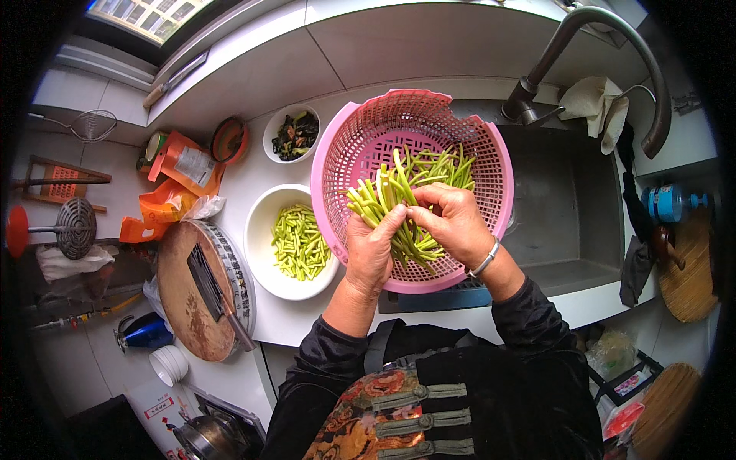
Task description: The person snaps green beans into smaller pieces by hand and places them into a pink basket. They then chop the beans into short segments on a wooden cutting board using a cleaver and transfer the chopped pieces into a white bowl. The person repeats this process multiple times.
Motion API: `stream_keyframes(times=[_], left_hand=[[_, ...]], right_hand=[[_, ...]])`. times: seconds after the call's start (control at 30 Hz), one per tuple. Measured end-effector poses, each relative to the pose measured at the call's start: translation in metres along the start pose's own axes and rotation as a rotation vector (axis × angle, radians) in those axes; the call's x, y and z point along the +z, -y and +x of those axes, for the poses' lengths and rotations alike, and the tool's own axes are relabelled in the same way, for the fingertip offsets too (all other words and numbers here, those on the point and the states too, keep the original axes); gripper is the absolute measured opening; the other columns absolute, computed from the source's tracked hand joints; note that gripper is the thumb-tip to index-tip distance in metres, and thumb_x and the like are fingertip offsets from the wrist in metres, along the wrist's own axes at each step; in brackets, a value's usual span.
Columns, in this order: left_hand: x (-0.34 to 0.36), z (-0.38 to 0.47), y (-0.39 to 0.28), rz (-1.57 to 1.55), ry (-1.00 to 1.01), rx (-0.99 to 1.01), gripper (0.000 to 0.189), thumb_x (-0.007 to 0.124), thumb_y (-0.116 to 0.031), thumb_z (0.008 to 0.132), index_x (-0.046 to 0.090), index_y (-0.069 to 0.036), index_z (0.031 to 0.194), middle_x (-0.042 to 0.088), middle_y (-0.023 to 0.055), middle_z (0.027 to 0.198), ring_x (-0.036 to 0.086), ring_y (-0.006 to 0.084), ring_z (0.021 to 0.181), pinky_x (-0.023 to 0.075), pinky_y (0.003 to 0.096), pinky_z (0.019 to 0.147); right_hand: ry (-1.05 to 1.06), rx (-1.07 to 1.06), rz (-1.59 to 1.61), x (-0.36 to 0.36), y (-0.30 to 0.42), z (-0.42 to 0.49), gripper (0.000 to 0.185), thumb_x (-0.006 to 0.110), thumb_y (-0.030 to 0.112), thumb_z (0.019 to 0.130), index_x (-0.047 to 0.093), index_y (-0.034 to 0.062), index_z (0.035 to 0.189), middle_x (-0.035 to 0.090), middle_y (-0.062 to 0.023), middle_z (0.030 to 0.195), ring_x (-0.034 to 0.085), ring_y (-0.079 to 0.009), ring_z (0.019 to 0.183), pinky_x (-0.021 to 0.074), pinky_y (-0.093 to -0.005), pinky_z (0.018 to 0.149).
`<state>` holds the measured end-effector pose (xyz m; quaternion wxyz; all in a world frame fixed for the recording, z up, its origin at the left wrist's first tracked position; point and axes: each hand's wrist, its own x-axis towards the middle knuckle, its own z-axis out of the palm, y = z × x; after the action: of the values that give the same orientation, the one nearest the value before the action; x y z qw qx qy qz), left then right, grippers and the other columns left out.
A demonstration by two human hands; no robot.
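My left hand (371,247) grips a bunch of long green vegetable stems (384,198) above a pink plastic colander (325,190) with a broken rim at the back. Thumb and forefinger of my right hand (457,221) pinch at the same bunch, close to the left thumb; the exact stem between them is hard to make out. More loose stems (454,167) lie in the colander under and behind my hands. Left of it, a white bowl (256,259) holds short cut stem pieces (299,241).
A grey sink (546,247) with a curved faucet (575,34) lies to the right. On the left, a cleaver (210,282) rests on a round wooden chopping board (184,316). A small bowl of dark leafy food (295,135) and orange packets (190,167) stand behind.
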<state>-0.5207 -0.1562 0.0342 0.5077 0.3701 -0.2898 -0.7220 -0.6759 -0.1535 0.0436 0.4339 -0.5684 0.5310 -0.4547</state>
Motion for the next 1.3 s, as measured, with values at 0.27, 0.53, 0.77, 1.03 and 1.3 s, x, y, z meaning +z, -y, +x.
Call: stream_keyframes(times=[0.27, 0.53, 0.77, 1.03, 1.3], left_hand=[[0.005, 0.004, -0.001, -0.017, -0.017, -0.005, 0.027, 0.066, 0.003, 0.09, 0.063, -0.003, 0.117, 0.069, 0.0037, 0.104, 0.066, 0.0134, 0.093, 0.0534, 0.0264, 0.084], [-0.003, 0.006, -0.004, -0.115, -0.065, -0.012, 0.024, 0.066, 0.0, 0.089, 0.065, -0.002, 0.113, 0.07, 0.0066, 0.103, 0.067, 0.0146, 0.089, 0.055, 0.0283, 0.08], [-0.001, 0.008, -0.004, -0.072, 0.004, -0.047, 0.033, 0.064, -0.001, 0.088, 0.061, 0.005, 0.12, 0.067, 0.0197, 0.118, 0.064, 0.0283, 0.112, 0.0474, 0.0417, 0.103], [-0.002, 0.002, -0.008, -0.059, 0.02, 0.145, 0.021, 0.06, 0.0, 0.094, 0.059, 0.0, 0.115, 0.069, 0.0151, 0.099, 0.068, 0.0258, 0.093, 0.0561, 0.0422, 0.088], [-0.01, 0.004, -0.023, 0.011, -0.077, 0.205, 0.018, 0.06, -0.001, 0.095, 0.057, -0.002, 0.113, 0.065, 0.0108, 0.094, 0.065, 0.0201, 0.08, 0.0577, 0.034, 0.07]], right_hand=[[0.037, -0.237, -0.454, 0.001, 0.012, -0.004, 0.012, 0.065, 0.011, 0.083, 0.061, 0.0037, 0.091, 0.063, -0.0178, 0.085, 0.064, -0.0387, 0.079, 0.0528, -0.0476, 0.069], [0.077, -0.213, -0.304, -0.006, 0.007, -0.011, 0.034, 0.07, 0.005, 0.084, 0.066, 0.0037, 0.117, 0.062, -0.0152, 0.083, 0.064, -0.0316, 0.073, 0.0516, -0.0372, 0.065], [0.1, -0.249, -0.587, -0.002, 0.003, -0.019, 0.022, 0.064, 0.018, 0.089, 0.063, 0.0091, 0.109, 0.062, -0.0124, 0.085, 0.065, -0.034, 0.071, 0.0534, -0.0435, 0.062], [0.224, -0.149, -0.236, -0.019, -0.026, -0.004, 0.025, 0.066, 0.026, 0.088, 0.071, 0.003, 0.095, 0.064, -0.016, 0.086, 0.065, -0.0346, 0.081, 0.0522, -0.0438, 0.075], [0.128, 0.081, -0.43, -0.017, -0.067, -0.014, 0.021, 0.068, 0.018, 0.084, 0.067, -0.0014, 0.09, 0.066, -0.0188, 0.08, 0.067, -0.0347, 0.075, 0.0524, -0.0416, 0.069]])
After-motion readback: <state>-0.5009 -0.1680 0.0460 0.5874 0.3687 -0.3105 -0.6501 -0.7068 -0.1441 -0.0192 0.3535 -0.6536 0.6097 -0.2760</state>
